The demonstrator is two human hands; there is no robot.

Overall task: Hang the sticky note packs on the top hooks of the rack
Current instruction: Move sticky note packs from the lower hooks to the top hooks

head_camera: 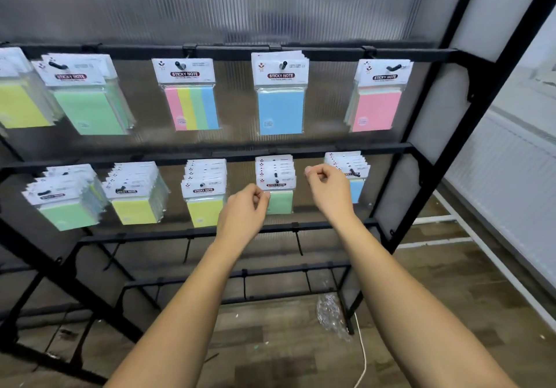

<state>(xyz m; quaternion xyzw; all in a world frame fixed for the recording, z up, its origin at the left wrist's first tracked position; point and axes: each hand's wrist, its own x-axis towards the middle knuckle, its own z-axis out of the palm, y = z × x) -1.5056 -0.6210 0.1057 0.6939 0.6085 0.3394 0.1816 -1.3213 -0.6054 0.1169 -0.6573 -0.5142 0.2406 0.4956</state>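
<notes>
1. Left hand (245, 207): fingers curled, tips at the left edge of the front green pack (279, 202) on a middle-row hook; real pinch or not, can't tell.
2. Right hand (326, 187): fingers curled, thumb against forefinger, holding nothing visible, between the green pack and the blue stack (356, 187).
3. Top bar (228, 52): five hooks, all carrying packs.
4. Lower bars bare; crumpled plastic wrap (331, 315) and white cable (362, 354) on the floor.

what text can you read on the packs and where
"STICKY NOTE": header cards of the top-row packs, clearest on the striped pack and blue pack.
"STICKY NOTE": middle-row yellow pack and green pack.
Small print on the cards and round stickers: too small to read.
</notes>
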